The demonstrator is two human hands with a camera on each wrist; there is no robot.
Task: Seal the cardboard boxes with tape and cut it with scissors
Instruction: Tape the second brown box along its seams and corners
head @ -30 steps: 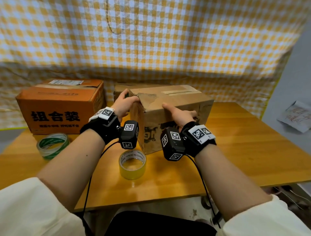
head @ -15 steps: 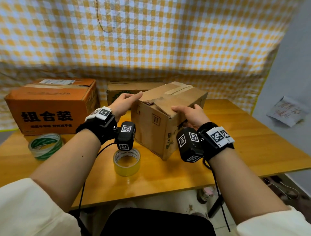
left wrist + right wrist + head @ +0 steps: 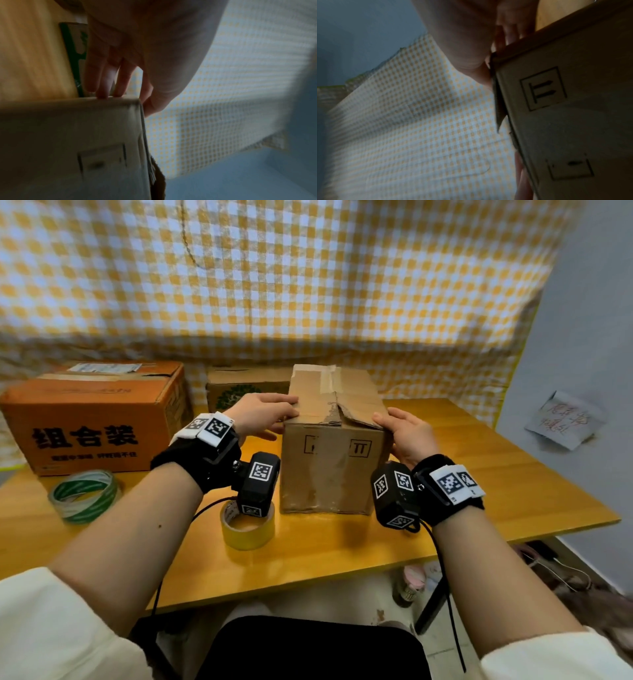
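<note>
The left hand (image 3: 261, 414) grips the box (image 3: 330, 470) at its top left edge, thumb on top, fingers down the side. The right hand (image 3: 407, 434) grips the top right corner the same way. The box stands on the bench (image 3: 479, 494), its short end towards the person and its long axis running away to the curtain (image 3: 308, 275). Its top flaps are torn and creased, with an old tape strip down the seam.

The left wrist view shows fingers (image 3: 102, 86) touching the side wall; the right wrist view shows printed arrows (image 3: 542, 88) on the end face.

A yellow roll (image 3: 247, 527) lies just left of the box, a green roll (image 3: 84, 496) further left before an orange box (image 3: 96, 419).
</note>
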